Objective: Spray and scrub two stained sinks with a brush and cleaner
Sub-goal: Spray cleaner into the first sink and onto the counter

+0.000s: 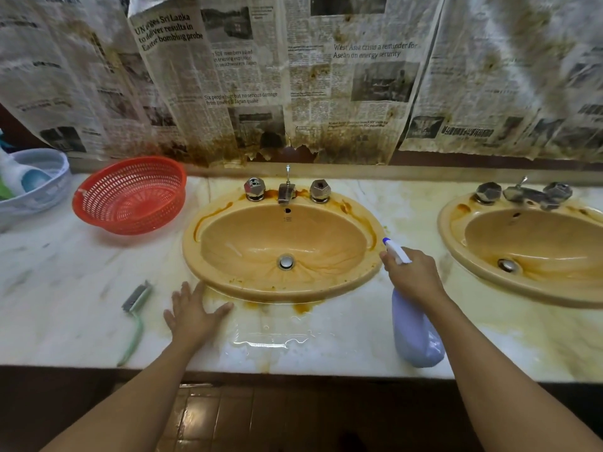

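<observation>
Near the front edge of the counter (65,305), your left hand (192,313) lies flat and splayed between the brush (135,316) and the stained sink (191,249); your right hand (412,275) grips the spray bottle (414,334) at that sink's right rim, nozzle toward it.

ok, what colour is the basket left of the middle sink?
Red basket, slotted all over with small holes. Head view, the only one, shows it clearly.

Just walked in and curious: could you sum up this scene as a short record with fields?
left hand: flat on the marble countertop, fingers spread
right hand: grips the spray bottle, nozzle toward the left sink
scrub brush: lies on the countertop, untouched
sinks: left sink and right sink, both orange-stained
red basket: tilted, left of the sinks
</observation>
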The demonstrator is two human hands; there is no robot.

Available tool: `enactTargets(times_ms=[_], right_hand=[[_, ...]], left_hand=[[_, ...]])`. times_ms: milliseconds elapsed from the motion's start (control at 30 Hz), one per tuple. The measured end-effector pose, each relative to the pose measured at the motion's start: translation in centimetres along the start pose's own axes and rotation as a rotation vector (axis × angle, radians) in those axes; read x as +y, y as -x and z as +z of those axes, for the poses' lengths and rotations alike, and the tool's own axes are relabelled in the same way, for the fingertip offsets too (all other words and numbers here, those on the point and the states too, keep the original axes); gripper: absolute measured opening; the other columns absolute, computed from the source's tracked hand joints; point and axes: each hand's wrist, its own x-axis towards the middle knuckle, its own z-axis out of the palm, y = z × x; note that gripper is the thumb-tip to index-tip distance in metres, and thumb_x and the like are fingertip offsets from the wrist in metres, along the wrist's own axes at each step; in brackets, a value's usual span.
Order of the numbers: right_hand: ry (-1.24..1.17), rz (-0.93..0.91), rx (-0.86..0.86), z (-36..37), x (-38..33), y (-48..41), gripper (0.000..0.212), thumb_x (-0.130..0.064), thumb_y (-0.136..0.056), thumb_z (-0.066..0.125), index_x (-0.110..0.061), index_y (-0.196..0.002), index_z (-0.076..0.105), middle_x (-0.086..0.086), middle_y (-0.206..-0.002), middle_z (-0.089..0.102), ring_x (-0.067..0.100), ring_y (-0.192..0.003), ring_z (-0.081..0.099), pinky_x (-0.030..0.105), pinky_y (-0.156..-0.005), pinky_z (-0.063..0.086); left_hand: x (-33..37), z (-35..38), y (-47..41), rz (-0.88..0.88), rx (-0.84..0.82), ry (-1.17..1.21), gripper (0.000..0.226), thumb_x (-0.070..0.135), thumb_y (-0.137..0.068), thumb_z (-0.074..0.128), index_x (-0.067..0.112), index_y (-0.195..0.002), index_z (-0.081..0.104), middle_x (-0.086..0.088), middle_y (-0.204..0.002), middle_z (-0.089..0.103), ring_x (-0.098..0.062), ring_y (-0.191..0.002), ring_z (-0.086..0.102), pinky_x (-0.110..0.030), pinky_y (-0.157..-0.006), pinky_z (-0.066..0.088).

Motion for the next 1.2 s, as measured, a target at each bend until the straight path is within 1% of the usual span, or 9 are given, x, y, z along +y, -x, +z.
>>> enactTargets(times_ms=[167, 333, 467, 567, 667, 767, 1000, 1100, 1200], right_hand=[[-0.035, -0.035, -0.017, -0.6, -0.8, -0.4, 0.041, -0.045, -0.095, 0.051, -0.010, -0.080, 0.068, 0.007, -0.080, 0.072, 0.028, -0.082, 0.063, 0.036, -0.069, 0.049], [-0.059, -0.005, -0.033, -0.6, -1.7, -0.8, 0.037, -0.033, -0.096, 0.054, -0.005, -0.071, 0.057, 0.019, -0.081, 0.069, 0.027, -0.066, 0.052, 0.035, -0.060, 0.041], [-0.086, -0.074, -0.093, -0.3, -3.0, -1.2, 0.040, -0.039, -0.094, 0.057, -0.001, -0.094, 0.068, 0.019, -0.090, 0.072, 0.036, -0.084, 0.063, 0.044, -0.075, 0.053], [-0.089, -0.113, -0.066, 0.3, -4.5, -1.6, 0.037, -0.037, -0.097, 0.057, -0.003, -0.091, 0.070, 0.017, -0.085, 0.072, 0.034, -0.086, 0.065, 0.043, -0.077, 0.053], [-0.071, -0.098, -0.032, 1.1, -5.9, -2.4, 0.035, -0.032, -0.097, 0.057, -0.002, -0.083, 0.068, 0.017, -0.079, 0.070, 0.035, -0.082, 0.063, 0.043, -0.074, 0.052], [-0.041, -0.095, -0.037, 1.5, -7.0, -3.1, 0.035, -0.030, -0.097, 0.055, -0.007, -0.071, 0.061, 0.017, -0.078, 0.068, 0.033, -0.077, 0.059, 0.039, -0.067, 0.047], [-0.022, -0.169, -0.077, 2.6, -9.6, -4.1, 0.035, -0.033, -0.096, 0.059, -0.003, -0.082, 0.068, 0.014, -0.082, 0.071, 0.034, -0.080, 0.064, 0.045, -0.073, 0.054], [-0.007, -0.141, -0.072, 3.3, -10.4, -4.4, 0.036, -0.028, -0.095, 0.056, 0.003, -0.081, 0.064, 0.015, -0.076, 0.067, 0.036, -0.073, 0.058, 0.041, -0.066, 0.048], [0.004, -0.118, -0.079, 3.8, -10.8, -4.7, 0.034, -0.028, -0.096, 0.053, 0.001, -0.083, 0.064, 0.016, -0.081, 0.068, 0.036, -0.080, 0.061, 0.040, -0.070, 0.050]], left_hand=[[1.6, 0.3, 0.0, -0.079, -0.063, -0.003, 0.118, 0.083, -0.074, 0.064, 0.030, -0.164, 0.009, -0.001, -0.172, -0.012, -0.029, -0.157, -0.016, -0.063, -0.121, -0.006], [1.3, 0.7, -0.1, -0.081, -0.065, -0.020, 0.126, 0.093, -0.067, 0.054, 0.032, -0.164, 0.004, 0.003, -0.172, -0.016, -0.025, -0.157, -0.019, -0.063, -0.121, -0.007], [0.7, 0.3, 0.0, -0.061, -0.012, -0.078, 0.129, 0.103, -0.061, 0.044, 0.033, -0.163, 0.009, 0.006, -0.172, -0.007, -0.022, -0.157, -0.010, -0.060, -0.121, 0.002], [0.3, 0.2, -0.2, -0.052, -0.023, -0.111, 0.133, 0.108, -0.057, 0.033, 0.034, -0.163, 0.003, 0.008, -0.172, -0.011, -0.020, -0.157, -0.015, -0.063, -0.120, -0.004], [0.1, 0.5, -0.3, -0.044, -0.050, -0.167, 0.133, 0.110, -0.058, 0.021, 0.032, -0.164, -0.006, 0.009, -0.170, -0.022, -0.017, -0.155, -0.026, -0.066, -0.117, -0.016], [0.1, 0.6, -0.1, -0.038, -0.036, -0.187, 0.133, 0.109, -0.060, 0.017, 0.031, -0.164, -0.008, 0.010, -0.169, -0.024, -0.016, -0.154, -0.029, -0.066, -0.116, -0.017], [0.1, 0.6, 0.1, -0.006, -0.008, -0.226, 0.129, 0.107, -0.065, 0.011, 0.027, -0.165, -0.005, 0.008, -0.170, -0.023, -0.019, -0.154, -0.029, -0.067, -0.117, -0.014], [0.1, 0.7, 0.2, 0.003, 0.004, -0.248, 0.128, 0.106, -0.067, 0.009, 0.026, -0.165, -0.004, 0.007, -0.170, -0.021, -0.019, -0.154, -0.027, -0.068, -0.117, -0.013], [0.0, 0.7, 0.3, 0.008, 0.018, -0.259, 0.126, 0.105, -0.068, 0.009, 0.025, -0.165, -0.002, 0.006, -0.171, -0.018, -0.020, -0.155, -0.025, -0.068, -0.118, -0.010]])
